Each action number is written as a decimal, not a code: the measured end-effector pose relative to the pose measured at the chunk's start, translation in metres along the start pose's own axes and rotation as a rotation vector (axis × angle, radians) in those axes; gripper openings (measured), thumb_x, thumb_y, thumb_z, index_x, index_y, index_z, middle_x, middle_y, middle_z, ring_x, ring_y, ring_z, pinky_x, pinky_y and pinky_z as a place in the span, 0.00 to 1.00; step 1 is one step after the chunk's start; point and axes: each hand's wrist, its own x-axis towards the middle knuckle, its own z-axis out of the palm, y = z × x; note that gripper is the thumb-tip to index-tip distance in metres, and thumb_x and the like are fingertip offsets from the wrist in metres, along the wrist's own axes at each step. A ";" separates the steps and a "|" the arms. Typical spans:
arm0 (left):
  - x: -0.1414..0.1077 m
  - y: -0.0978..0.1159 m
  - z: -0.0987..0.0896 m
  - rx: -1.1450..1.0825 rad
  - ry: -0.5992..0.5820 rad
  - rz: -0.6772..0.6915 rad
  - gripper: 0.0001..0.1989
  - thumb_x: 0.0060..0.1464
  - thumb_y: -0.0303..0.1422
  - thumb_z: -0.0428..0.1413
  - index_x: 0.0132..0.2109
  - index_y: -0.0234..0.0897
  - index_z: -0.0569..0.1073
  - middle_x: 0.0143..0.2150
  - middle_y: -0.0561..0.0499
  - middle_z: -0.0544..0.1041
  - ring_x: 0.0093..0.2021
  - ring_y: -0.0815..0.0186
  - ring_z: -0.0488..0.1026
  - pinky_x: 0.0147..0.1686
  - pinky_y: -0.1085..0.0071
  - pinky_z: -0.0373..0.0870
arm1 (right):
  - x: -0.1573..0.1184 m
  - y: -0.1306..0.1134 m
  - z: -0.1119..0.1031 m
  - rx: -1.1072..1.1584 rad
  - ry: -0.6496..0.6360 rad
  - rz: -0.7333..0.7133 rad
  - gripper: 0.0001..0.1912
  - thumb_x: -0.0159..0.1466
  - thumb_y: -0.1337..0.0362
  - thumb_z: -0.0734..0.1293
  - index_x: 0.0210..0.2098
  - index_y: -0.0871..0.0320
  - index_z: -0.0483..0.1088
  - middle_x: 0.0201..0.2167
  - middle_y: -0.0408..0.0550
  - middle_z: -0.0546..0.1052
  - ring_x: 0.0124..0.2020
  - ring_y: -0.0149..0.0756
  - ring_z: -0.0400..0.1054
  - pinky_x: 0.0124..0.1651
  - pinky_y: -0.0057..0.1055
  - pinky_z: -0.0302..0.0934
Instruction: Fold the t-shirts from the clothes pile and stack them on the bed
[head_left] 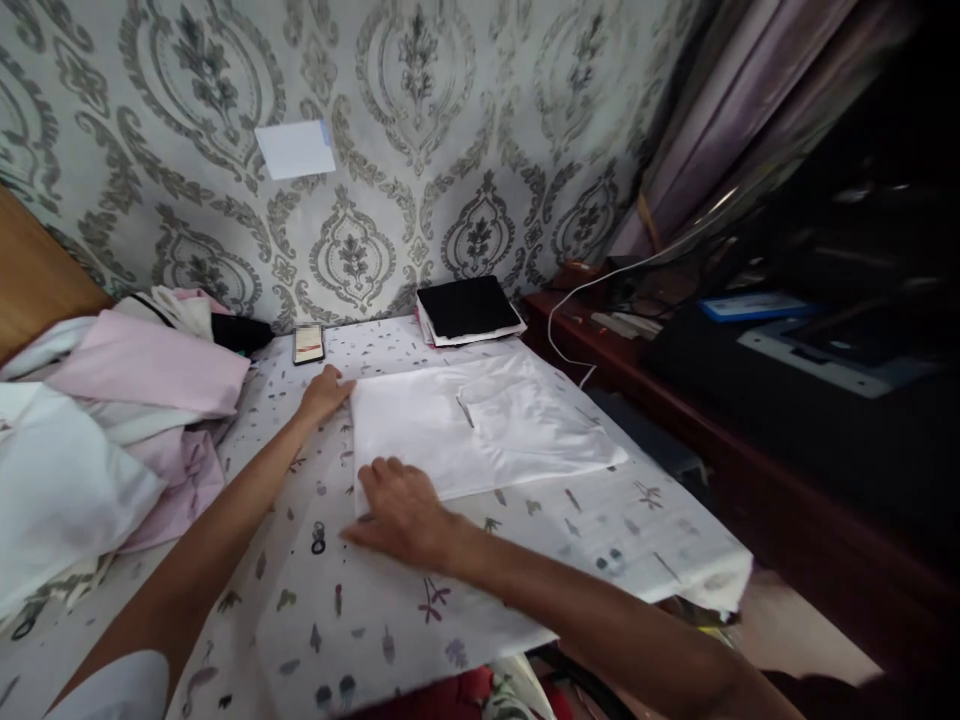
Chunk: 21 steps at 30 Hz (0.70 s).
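A folded white garment (pixel 420 425) lies flat on the patterned bed sheet (pixel 300 600), smooth at its left end and wrinkled toward the right. A small dark slit or mark shows near its middle. At the garment's far left corner, my left hand (pixel 325 396) touches the edge with its fingertips, the fingers slightly bent and apart. My right hand (pixel 405 512) rests over the near left corner, fingers on the cloth and thumb spread out on the sheet. The cloth under that palm is hidden.
A heap of pink and white clothes (pixel 150 365) lies on the left. Toward the wall are a phone (pixel 308 344) and a black-covered stack (pixel 469 308). A white cable (pixel 553 325) runs down at the right, beside a dark red wooden ledge (pixel 637 365).
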 end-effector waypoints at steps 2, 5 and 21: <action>0.000 0.005 -0.002 -0.094 -0.046 -0.083 0.13 0.53 0.38 0.60 0.41 0.36 0.70 0.29 0.48 0.78 0.29 0.61 0.77 0.26 0.72 0.67 | -0.011 -0.011 0.012 -0.040 0.019 -0.005 0.26 0.62 0.48 0.71 0.49 0.63 0.70 0.46 0.58 0.75 0.48 0.50 0.68 0.46 0.43 0.68; -0.005 0.013 -0.001 -0.216 -0.132 -0.164 0.11 0.48 0.37 0.62 0.33 0.34 0.70 0.22 0.49 0.75 0.21 0.65 0.73 0.19 0.75 0.62 | -0.013 -0.012 0.023 -0.093 0.070 0.034 0.09 0.67 0.65 0.65 0.45 0.64 0.71 0.43 0.58 0.76 0.46 0.49 0.69 0.43 0.41 0.69; -0.052 0.000 -0.049 -0.494 -0.126 -0.156 0.12 0.31 0.33 0.63 0.26 0.37 0.68 0.17 0.59 0.67 0.16 0.73 0.62 0.15 0.79 0.54 | -0.016 -0.042 0.002 0.107 0.156 0.010 0.10 0.66 0.66 0.62 0.43 0.61 0.72 0.41 0.52 0.79 0.42 0.42 0.73 0.38 0.33 0.66</action>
